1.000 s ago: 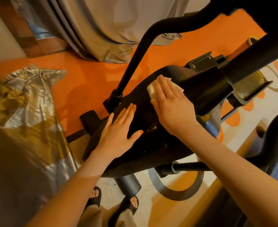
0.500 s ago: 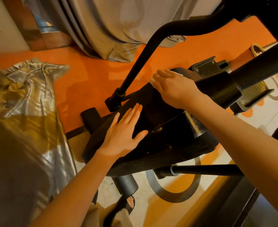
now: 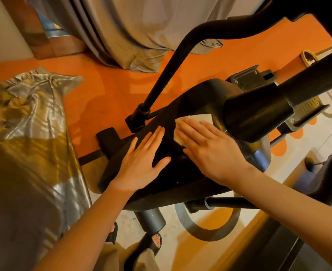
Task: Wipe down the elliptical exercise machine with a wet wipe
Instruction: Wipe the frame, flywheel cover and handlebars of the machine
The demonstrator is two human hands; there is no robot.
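The black housing (image 3: 192, 98) of the elliptical machine fills the middle of the view. My right hand (image 3: 210, 147) lies flat on its top and presses a white wet wipe (image 3: 198, 118) against the black surface; the wipe sticks out past my fingertips, close to the thick black upright tube (image 3: 259, 112). My left hand (image 3: 143, 157) rests flat on the housing just left of the right hand, fingers spread, holding nothing. A black handlebar arm (image 3: 167, 71) rises from a pivot behind the housing.
A shiny grey and gold cover (image 3: 34, 124) drapes over something at the left. A grey curtain (image 3: 141, 32) hangs at the back onto the orange floor (image 3: 106, 89). A foot pedal (image 3: 307, 108) sits at the right. My sandalled feet (image 3: 155, 243) stand below the housing.
My right hand slid with the wipe back down the housing from its far upper edge toward my left hand. The left hand has stayed in place on the housing.
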